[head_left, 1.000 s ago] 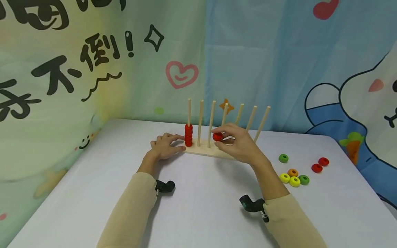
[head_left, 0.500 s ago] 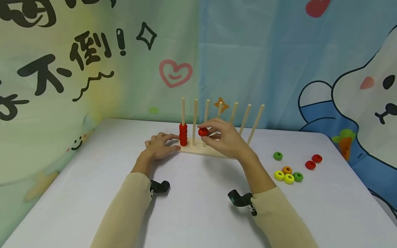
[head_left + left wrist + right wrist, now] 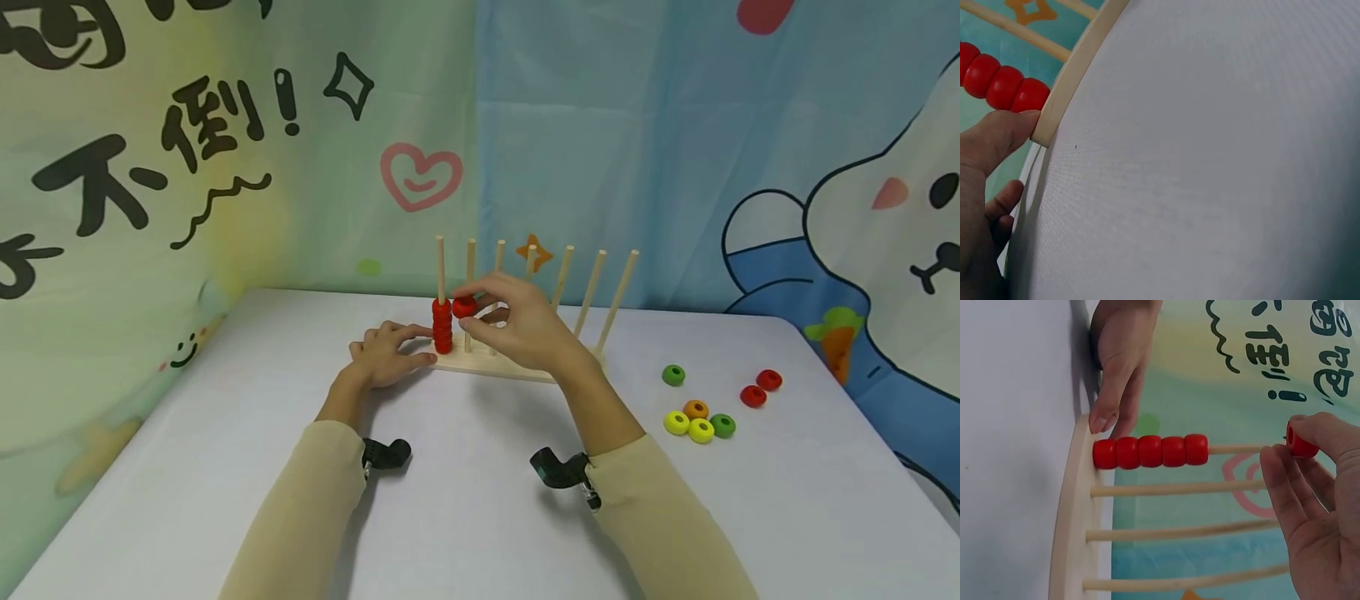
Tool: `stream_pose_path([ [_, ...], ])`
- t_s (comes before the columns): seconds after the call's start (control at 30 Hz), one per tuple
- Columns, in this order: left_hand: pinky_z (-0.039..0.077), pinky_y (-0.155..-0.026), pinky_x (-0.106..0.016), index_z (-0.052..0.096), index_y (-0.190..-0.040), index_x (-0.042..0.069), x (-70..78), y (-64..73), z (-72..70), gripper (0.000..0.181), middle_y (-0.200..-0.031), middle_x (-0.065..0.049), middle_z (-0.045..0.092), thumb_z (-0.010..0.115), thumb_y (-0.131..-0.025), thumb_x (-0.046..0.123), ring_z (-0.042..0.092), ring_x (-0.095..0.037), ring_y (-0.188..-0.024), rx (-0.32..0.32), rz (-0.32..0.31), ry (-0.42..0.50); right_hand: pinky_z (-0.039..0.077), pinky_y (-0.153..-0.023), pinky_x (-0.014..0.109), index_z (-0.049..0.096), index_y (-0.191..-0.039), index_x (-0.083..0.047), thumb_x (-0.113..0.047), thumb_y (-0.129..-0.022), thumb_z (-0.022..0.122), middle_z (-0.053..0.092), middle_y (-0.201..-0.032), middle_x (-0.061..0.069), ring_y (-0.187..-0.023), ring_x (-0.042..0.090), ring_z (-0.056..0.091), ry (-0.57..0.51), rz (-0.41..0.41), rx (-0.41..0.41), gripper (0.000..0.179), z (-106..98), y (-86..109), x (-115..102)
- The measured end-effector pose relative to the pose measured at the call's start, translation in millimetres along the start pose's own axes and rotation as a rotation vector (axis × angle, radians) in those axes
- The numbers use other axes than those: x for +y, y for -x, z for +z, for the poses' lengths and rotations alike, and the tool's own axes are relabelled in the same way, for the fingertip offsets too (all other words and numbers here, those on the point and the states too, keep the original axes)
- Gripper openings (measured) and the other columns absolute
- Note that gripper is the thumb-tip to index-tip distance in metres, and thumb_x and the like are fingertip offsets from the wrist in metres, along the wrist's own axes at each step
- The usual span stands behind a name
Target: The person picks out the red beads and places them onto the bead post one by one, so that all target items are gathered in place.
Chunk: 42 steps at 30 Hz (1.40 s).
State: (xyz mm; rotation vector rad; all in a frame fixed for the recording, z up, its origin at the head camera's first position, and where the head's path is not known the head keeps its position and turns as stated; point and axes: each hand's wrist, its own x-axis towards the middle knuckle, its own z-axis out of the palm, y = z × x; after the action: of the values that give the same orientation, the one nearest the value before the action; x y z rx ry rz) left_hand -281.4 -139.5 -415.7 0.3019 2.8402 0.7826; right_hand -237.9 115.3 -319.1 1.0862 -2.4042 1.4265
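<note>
A wooden peg rack (image 3: 495, 364) with several upright pegs stands near the back of the table. Its leftmost peg carries a stack of several red beads (image 3: 442, 327). At the rack's left end, my left hand (image 3: 386, 354) grips the base, thumb at the front and index finger towards the back; the left wrist view hides the index finger. My right hand (image 3: 517, 321) pinches one red bead (image 3: 1302, 440) between thumb and fingers. That bead is beside the leftmost peg, near its upper part, and its hole shows in the right wrist view.
To the right lie loose beads: two green, including one green bead (image 3: 673, 375), two yellow, including one yellow bead (image 3: 701, 431), an orange bead (image 3: 696, 409), and two red, including one red bead (image 3: 768, 380). A printed cloth (image 3: 562, 150) hangs behind the white table (image 3: 465, 500).
My right hand has moved left with the red bead, past the middle pegs to the leftmost one. My left hand has stayed at the rack's end. The head view has shifted slightly.
</note>
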Motion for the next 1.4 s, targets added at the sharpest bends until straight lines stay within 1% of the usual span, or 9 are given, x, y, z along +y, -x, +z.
stream_pose_path([
  [0.23,0.023,-0.1,-0.06,0.055,-0.146,0.038,-0.3,0.2,0.6,0.056,-0.155,-0.013,0.04,0.06,-0.094,0.057,0.032,-0.042,-0.138,0.0,0.002,-0.006,0.059,-0.085,0.031,0.069,-0.124,-0.01,-0.007,-0.094,0.073,0.066,-0.118,0.002,-0.098,0.016,0.068,0.0,-0.029,0.02,0.03,2,-7.6,-4],
  [0.4,0.022,-0.101,-0.06,0.056,-0.145,0.039,-0.1,0.3,0.6,0.055,-0.154,-0.013,0.04,0.061,-0.094,0.056,0.031,-0.042,-0.139,0.004,-0.001,0.001,0.059,-0.084,0.032,0.068,-0.125,-0.005,-0.007,-0.094,0.073,0.068,-0.116,0.004,-0.096,0.018,0.068,-0.008,-0.06,0.044,0.031,3,-12.7,-5],
  [0.57,0.022,-0.101,-0.061,0.056,-0.145,0.039,-1.5,1.3,0.1,0.054,-0.154,-0.013,0.04,0.061,-0.094,0.056,0.031,-0.042,-0.139,0.008,-0.005,0.004,0.059,-0.084,0.032,0.068,-0.124,-0.006,-0.007,-0.094,0.073,0.067,-0.117,0.006,-0.097,0.019,0.067,-0.006,-0.072,0.077,0.031,5,-20.1,-7],
  [0.8,0.022,-0.101,-0.06,0.055,-0.145,0.039,-3.5,0.2,0.8,0.055,-0.154,-0.013,0.04,0.06,-0.094,0.057,0.032,-0.042,-0.139,0.007,-0.002,-0.001,0.059,-0.083,0.034,0.067,-0.126,-0.006,-0.008,-0.094,0.073,0.066,-0.118,0.007,-0.098,0.021,0.068,-0.052,-0.069,0.189,0.032,9,-33.1,-11],
  [1.0,0.021,-0.101,-0.06,0.056,-0.145,0.038,-3.1,-0.5,2.2,0.054,-0.153,-0.012,0.041,0.061,-0.094,0.056,0.032,-0.041,-0.138,0.014,0.01,0.017,0.06,-0.08,0.032,0.069,-0.124,-0.008,-0.009,-0.094,0.074,0.067,-0.117,0.007,-0.094,0.019,0.07,-0.034,-0.087,0.274,0.03,13,-45.1,-15],
  [1.2,0.021,-0.101,-0.06,0.057,-0.144,0.038,-1.1,1.3,0.8,0.053,-0.152,-0.01,0.042,0.061,-0.094,0.055,0.033,-0.041,-0.138,0.008,0.01,0.028,0.059,-0.077,0.03,0.07,-0.123,-0.01,-0.011,-0.094,0.073,0.067,-0.117,0.004,-0.091,0.015,0.07,0.014,-0.073,0.321,0.03,15,-53.4,-16],
  [1.4,0.022,-0.101,-0.06,0.057,-0.144,0.038,-4.8,-1.2,1.8,0.054,-0.151,-0.011,0.043,0.06,-0.093,0.055,0.033,-0.041,-0.138,0.014,0.012,0.019,0.058,-0.067,0.029,0.071,-0.125,-0.013,-0.01,-0.096,0.07,0.067,-0.119,0.002,-0.092,0.015,0.069,0.052,-0.034,0.357,0.029,17,-58.3,-17],
])
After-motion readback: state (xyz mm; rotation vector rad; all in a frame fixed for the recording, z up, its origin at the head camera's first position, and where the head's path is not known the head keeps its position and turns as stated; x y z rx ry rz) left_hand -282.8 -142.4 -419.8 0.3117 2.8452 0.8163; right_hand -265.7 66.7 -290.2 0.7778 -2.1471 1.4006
